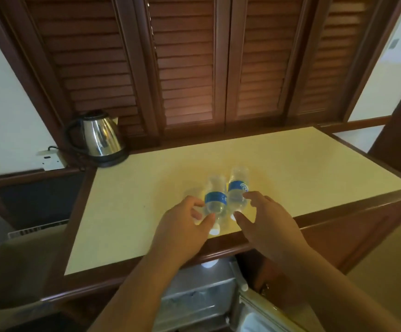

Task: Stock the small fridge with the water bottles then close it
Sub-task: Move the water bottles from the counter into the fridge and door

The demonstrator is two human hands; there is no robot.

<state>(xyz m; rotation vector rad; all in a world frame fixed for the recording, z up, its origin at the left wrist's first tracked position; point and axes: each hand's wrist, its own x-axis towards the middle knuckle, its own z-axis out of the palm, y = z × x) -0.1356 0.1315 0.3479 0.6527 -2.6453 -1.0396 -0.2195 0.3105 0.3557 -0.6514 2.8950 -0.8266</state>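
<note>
Two clear water bottles with blue labels lie side by side on the cream countertop point(278, 164), white caps toward me. My left hand point(182, 228) curls around the neck end of the left bottle point(215, 196), thumb and fingers on either side. My right hand point(264, 219) reaches the right bottle point(237, 188) with fingers spread, thumb by its cap and fingertips touching its side. Below the counter edge the small fridge point(202, 291) stands open, its lit interior and shelves showing, with its door point(254, 315) swung out at the lower right.
A steel electric kettle point(99, 137) sits at the back left corner of the counter, cord running to a wall socket point(51, 161). Wooden louvred shutters point(187, 68) rise behind the counter. A dark wooden rim borders the countertop.
</note>
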